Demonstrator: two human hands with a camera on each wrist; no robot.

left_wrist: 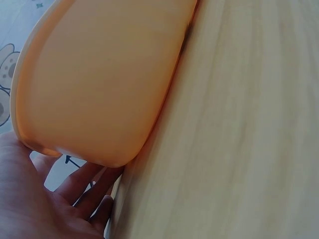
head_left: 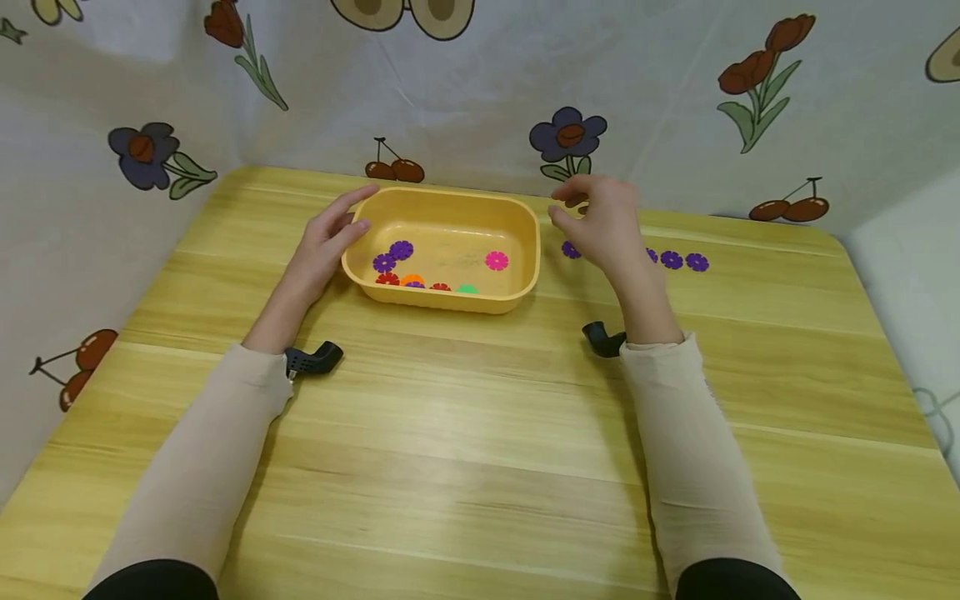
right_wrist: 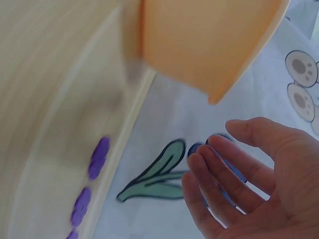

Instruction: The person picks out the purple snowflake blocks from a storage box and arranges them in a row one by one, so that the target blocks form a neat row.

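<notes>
A yellow plastic basin stands near the table's back edge. Its left end is held by my left hand, thumb at the rim and fingers along the outer wall, as the left wrist view also shows. Inside lie flower-shaped plastic discs: two purple, a pink one, and red, orange and green ones partly hidden by the front wall. My right hand hovers right of the basin, fingers loosely bent and apart, holding nothing. Under and beside it, several purple discs lie in a row on the table.
The wooden table meets a printed cloth hanging behind its back edge. A black wrist-camera mount sticks out from the left wrist and another mount from the right.
</notes>
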